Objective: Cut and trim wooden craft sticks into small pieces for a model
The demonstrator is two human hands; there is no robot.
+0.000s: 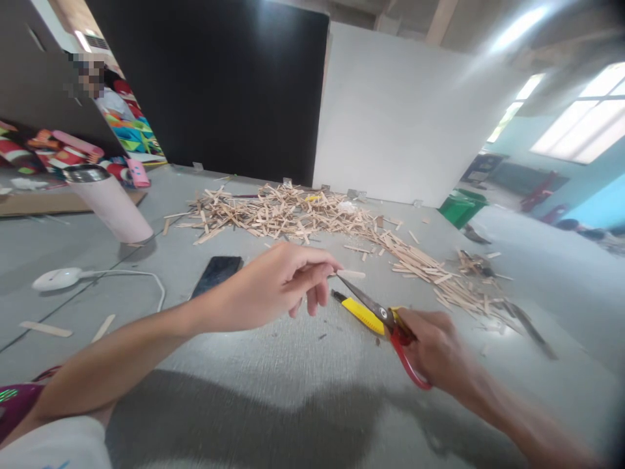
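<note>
My left hand point(293, 280) is closed in a pinch, thumb against forefinger. A short flat wooden stick point(352, 274) sticks out to the right from its fingertips. My right hand point(434, 342) grips a pair of scissors point(381, 312) by the red and yellow handles. The scissors' blades point up and left, their tips close to my left fingertips and the stick; the blades look nearly closed. Under the scissors lies a yellow utility knife point(362, 315) on the grey table point(254, 378).
A heap of wooden sticks point(273, 212) spreads along the back, before a black panel point(219, 85) and a white panel point(390, 117). Left stand a pink tumbler point(114, 205), a phone point(215, 273) and a white corded device point(58, 279). A green bin point(461, 207) is far right; a person point(114, 101) is behind.
</note>
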